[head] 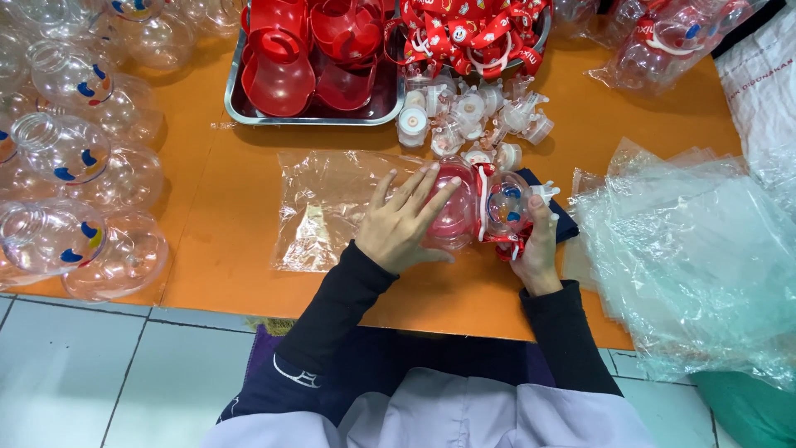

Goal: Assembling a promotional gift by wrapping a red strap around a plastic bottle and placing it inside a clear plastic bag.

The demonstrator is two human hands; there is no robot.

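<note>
A: While lying flat, fingers spread, left hand [404, 222] pressed on the red-tinted half of a clear round plastic bottle [464, 211], no curl around it. Palm resting partly on a flat clear plastic bag [332, 207] spread on the orange table [224, 207].

B: And on the other side of that bottle?

A: Right hand [537, 249] closed around the far end, thumb up beside a small white spout [543, 192], fingers wrapped under. Red-and-white strap [483, 203] looped across the middle of the bottle, between the two hands.

B: So the bottle sits where, exactly?

A: On its side on the table, pinned under the left palm, gripped at its end by the right. Dark cloth [564, 224] just beyond the right hand's knuckles.

B: Anything just past the fingertips?

A: Cluster of small clear and white plastic caps [473, 116], close above the bottle. Further on, a metal tray [240, 108] of red plastic bottle halves [282, 75], and beside it a heap of red printed straps [473, 33].

B: Out to the sides?

A: Well left of the left hand, clear round bottle bodies with blue and yellow marks [58, 153], crowded at the table edge. Right of the right hand, a thick stack of clear plastic bags [696, 257], nearly touching the wrist.
</note>
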